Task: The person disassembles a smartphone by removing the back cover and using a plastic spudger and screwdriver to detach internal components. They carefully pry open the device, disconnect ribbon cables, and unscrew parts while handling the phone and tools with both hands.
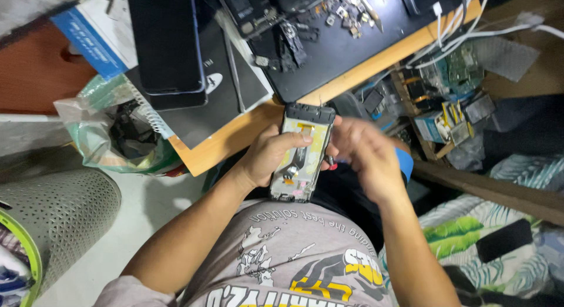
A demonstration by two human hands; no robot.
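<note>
The left hand (267, 157) clamps the opened phone frame (301, 153) over the lap, innards up so they are reachable; the right hand (367, 157) pinches a small tool (331, 161) at its edge

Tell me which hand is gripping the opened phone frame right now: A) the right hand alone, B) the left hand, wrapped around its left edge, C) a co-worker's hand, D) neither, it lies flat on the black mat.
B: the left hand wraps the left edge of the opened phone frame, thumb across its inside, held above the lap, while the right hand works at its right edge.
</note>
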